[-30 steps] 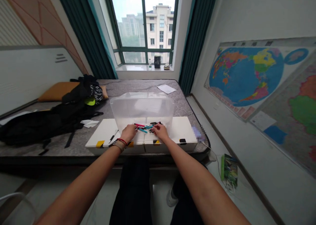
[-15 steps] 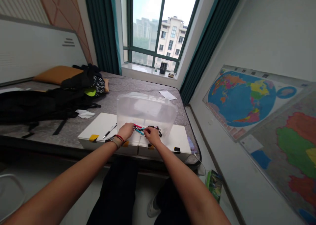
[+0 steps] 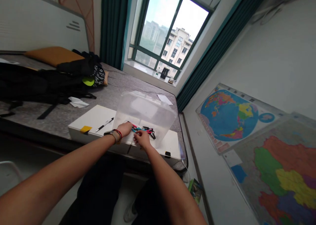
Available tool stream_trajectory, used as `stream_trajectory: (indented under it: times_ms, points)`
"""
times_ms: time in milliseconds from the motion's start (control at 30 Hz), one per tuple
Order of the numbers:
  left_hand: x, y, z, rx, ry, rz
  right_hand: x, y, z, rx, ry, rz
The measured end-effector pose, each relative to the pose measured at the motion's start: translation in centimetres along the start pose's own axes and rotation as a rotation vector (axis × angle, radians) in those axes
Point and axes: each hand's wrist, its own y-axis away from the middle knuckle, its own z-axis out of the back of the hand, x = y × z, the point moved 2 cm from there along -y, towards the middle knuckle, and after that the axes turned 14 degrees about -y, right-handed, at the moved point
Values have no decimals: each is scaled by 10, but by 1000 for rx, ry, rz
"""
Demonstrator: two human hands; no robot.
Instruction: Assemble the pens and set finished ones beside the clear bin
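Note:
Several pens (image 3: 147, 129), black, red and teal, lie in a loose heap at the mouth of a clear plastic bin (image 3: 145, 108), which rests tipped on its side. My left hand (image 3: 124, 128) is at the heap's left end, its fingers curled round pen ends. Close in front of the same pens is my right hand (image 3: 142, 139), thumb and fingertips pinched together by the teal ones. What sits in that pinch is too small to make out. A single black-and-white pen (image 3: 104, 124) lies apart, left of my left hand.
White boxes (image 3: 86, 118) with yellow and black tabs stand under the bin at the bed's edge. Crumpled paper (image 3: 78, 102) and a black bag (image 3: 44, 86) lie to the left. A cable (image 3: 188, 172) hangs at the right, near the wall.
The view has tilted and turned to the right. My right hand has come closer to my left, over the teal pens. My left hand stays at the heap's left end.

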Motion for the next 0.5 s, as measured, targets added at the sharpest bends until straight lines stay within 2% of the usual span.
stream_trajectory:
  times_ms: [200, 267, 400, 500]
  points:
    - [3, -6, 0, -71, 175, -189, 2, -6, -3, 13, -161, -35]
    - [3, -10, 0, -78, 255, -207, 3, -5, -3, 10, -190, -22]
    - [3, -14, -3, -5, 418, -209, 1, -3, -1, -26, -212, 56]
    - [5, -12, -8, 107, 559, -174, -2, -1, 2, -21, -171, 130]
